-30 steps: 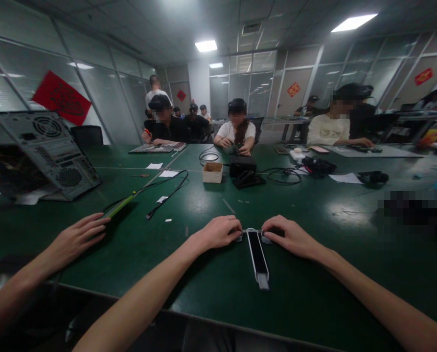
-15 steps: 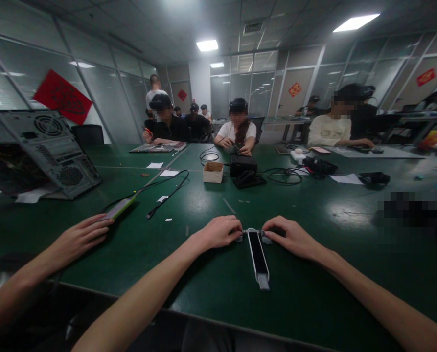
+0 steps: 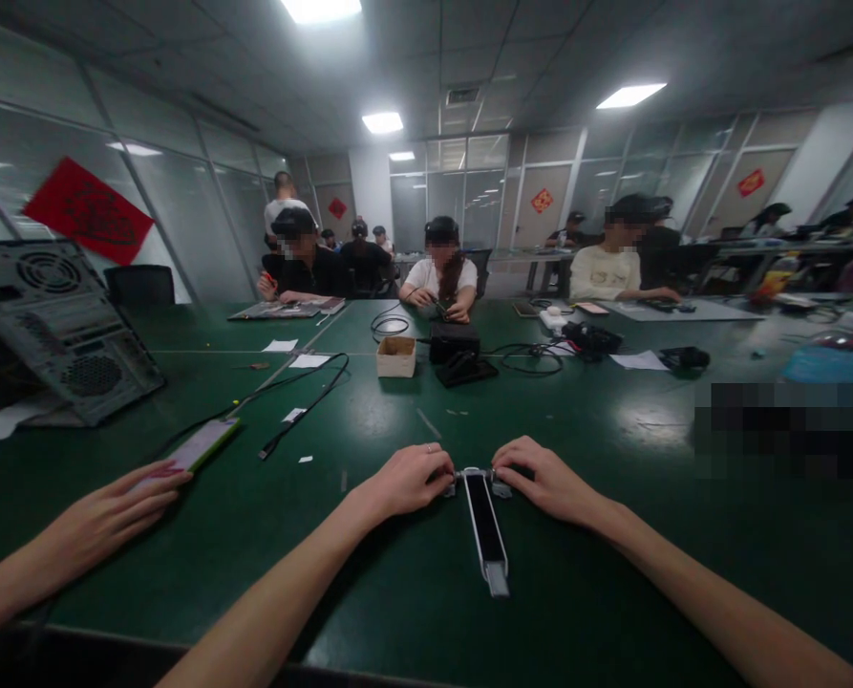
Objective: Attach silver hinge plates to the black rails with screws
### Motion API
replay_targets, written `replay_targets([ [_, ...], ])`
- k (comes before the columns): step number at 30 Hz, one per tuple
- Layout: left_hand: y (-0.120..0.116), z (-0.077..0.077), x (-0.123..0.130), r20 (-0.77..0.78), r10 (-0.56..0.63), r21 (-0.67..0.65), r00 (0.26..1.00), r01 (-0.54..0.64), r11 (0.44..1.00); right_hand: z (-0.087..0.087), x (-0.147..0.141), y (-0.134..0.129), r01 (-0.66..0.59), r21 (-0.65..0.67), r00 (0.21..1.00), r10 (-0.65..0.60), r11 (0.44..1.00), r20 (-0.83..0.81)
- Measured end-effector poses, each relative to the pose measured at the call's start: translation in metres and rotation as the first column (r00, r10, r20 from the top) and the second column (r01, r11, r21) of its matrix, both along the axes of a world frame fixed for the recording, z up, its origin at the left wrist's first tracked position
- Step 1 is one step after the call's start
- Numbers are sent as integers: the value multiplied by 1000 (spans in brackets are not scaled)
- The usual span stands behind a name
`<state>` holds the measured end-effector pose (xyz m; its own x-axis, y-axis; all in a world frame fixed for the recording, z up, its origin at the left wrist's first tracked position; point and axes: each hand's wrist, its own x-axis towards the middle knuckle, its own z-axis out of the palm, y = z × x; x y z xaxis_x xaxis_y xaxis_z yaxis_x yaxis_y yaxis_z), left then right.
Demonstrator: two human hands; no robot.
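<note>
On the green table (image 3: 369, 573) lies a narrow device (image 3: 484, 521), black along its middle with a white frame and a grey tab at its near end. A short metal bar crosses its far end, with a small grey piece at each side. My left hand (image 3: 413, 481), with a ring on one finger, pinches the left end of this bar. Closed on the bar's right end are the fingers of my right hand (image 3: 544, 481). My fingertips partly cover both ends, so the exact fittings cannot be made out.
At left, another person's hand (image 3: 121, 511) rests on a green-edged power strip (image 3: 203, 449), near a black cable (image 3: 304, 411) and an open computer case (image 3: 74, 334). Ahead are a small cardboard box (image 3: 395, 359) and a black box (image 3: 455, 344). People sit across the table.
The camera view has turned slightly right and up, so the scene sits further left and lower. Both my hands keep the same hold on the bar.
</note>
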<state>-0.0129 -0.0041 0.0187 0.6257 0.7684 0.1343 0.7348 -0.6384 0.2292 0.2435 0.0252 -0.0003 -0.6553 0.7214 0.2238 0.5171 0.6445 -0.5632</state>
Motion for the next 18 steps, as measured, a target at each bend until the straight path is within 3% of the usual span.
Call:
replay_targets([
  [8, -1, 0, -1, 17, 13, -23, 1000, -13, 1000, -2, -1, 1, 50, 14, 998, -49, 999, -43],
  [18, 0, 0, 0, 59, 16, -12, 998, -15, 1000, 3, -1, -1, 8, 64, 999, -5, 998, -42],
])
